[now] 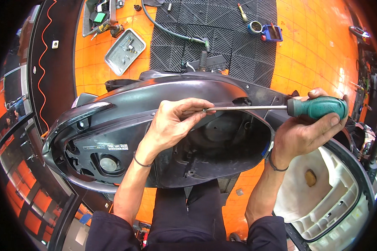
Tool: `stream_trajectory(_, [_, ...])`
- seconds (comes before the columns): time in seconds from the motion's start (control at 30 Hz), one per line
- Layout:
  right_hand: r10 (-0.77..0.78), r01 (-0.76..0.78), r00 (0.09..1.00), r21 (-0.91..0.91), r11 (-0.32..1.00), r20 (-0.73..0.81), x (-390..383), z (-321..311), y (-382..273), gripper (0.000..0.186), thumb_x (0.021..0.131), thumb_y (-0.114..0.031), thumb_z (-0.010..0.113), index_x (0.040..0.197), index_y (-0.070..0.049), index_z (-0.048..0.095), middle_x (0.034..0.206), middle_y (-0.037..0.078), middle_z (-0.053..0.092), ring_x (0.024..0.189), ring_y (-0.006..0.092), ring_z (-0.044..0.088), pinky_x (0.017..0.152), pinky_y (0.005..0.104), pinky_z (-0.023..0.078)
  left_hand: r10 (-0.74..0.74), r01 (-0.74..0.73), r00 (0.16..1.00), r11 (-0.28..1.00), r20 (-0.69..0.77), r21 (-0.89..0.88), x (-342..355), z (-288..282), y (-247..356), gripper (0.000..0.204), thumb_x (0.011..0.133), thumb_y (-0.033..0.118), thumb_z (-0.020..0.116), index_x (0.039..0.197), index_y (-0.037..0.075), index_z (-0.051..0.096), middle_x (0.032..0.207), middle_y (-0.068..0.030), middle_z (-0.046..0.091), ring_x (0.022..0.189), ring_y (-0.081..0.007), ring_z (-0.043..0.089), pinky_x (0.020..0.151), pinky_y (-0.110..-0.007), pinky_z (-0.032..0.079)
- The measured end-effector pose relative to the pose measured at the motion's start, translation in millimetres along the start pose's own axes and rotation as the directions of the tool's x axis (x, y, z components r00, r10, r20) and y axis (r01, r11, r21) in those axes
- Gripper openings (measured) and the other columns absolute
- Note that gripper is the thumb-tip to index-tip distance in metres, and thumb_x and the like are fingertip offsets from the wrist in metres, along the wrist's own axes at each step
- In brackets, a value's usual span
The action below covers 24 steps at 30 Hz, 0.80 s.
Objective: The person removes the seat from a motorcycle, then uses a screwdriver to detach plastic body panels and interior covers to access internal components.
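My right hand (308,131) is wrapped round the green handle of a long screwdriver (255,108), held level with its shaft pointing left. At the tip, the thumb and fingers of my left hand (176,119) pinch together on a small dark piece that looks like a screw (204,111). Both hands are above the open storage bin (222,142) of a black scooter. Left of the bin, the scooter's rear deck (98,144) carries a round cap (109,164) and small labels. The raised seat (318,188) shows its pale underside at the lower right.
A metal tray (125,52) with small parts lies on the orange tiled floor, near a grey tool bin (90,19) and a power drill (109,29). On the black mat (171,54) are a hose (176,34), a brush (242,13), a round tin (254,27) and a blue container (272,33).
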State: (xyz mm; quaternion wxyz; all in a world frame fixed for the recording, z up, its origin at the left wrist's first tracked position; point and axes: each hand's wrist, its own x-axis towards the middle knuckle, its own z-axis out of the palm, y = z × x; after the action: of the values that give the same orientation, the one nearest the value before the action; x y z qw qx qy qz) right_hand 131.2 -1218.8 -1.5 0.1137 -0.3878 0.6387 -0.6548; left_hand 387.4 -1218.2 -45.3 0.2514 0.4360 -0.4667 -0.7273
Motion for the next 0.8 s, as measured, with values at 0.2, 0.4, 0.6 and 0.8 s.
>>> stream_trajectory(0.2, [0.0,-0.062,0.967,0.235,0.97,0.255,3,17,-31,0.067,0.107,-0.058,0.044,0.153,-0.012,0.03,0.1,0.019,0.06,0.082,0.021,0.059,0.071,0.0388,0.055,0.057,-0.055,0.998,0.996,-0.026,0.074,0,2,-2,0.022,0.094,-0.009,0.067,0.115,-0.006,0.072,0.109,-0.0134,0.078,0.105,-0.02,0.075,0.096,-0.031,0.059])
stream_trajectory(0.4, [-0.189,0.129,0.859,0.157,0.979,0.476,21,45,-47,0.061,0.111,-0.047,0.045,0.153,-0.006,0.031,0.106,0.021,0.063,0.086,0.0228,0.065,0.071,0.0346,0.056,0.093,-0.071,0.994,0.943,-0.054,0.325,-8,-8,19,0.019,0.092,-0.005,0.071,0.111,-0.004,0.074,0.102,-0.0125,0.08,0.099,-0.0177,0.076,0.089,-0.029,0.06])
stream_trajectory(0.6, [0.061,-0.139,0.809,0.09,0.986,0.584,28,115,-55,0.029,0.106,-0.012,0.057,0.131,0.001,0.053,0.089,0.015,0.069,0.072,0.0162,0.069,0.059,0.0288,0.053,-0.007,0.028,0.999,0.883,-0.048,0.468,-3,-43,34,0.017,0.09,-0.005,0.07,0.106,-0.004,0.075,0.098,-0.0107,0.079,0.096,-0.0167,0.075,0.089,-0.031,0.059])
stream_trajectory(0.8, [0.064,0.012,0.766,-0.113,0.993,0.64,24,185,-13,0.033,0.103,-0.019,0.065,0.124,0.005,0.057,0.082,0.021,0.069,0.067,0.0237,0.068,0.064,0.0385,0.054,-0.203,0.172,0.979,0.899,0.033,0.404,8,-76,44,0.023,0.087,-0.002,0.077,0.109,-0.008,0.07,0.097,-0.0102,0.077,0.09,-0.0136,0.073,0.086,-0.029,0.059])
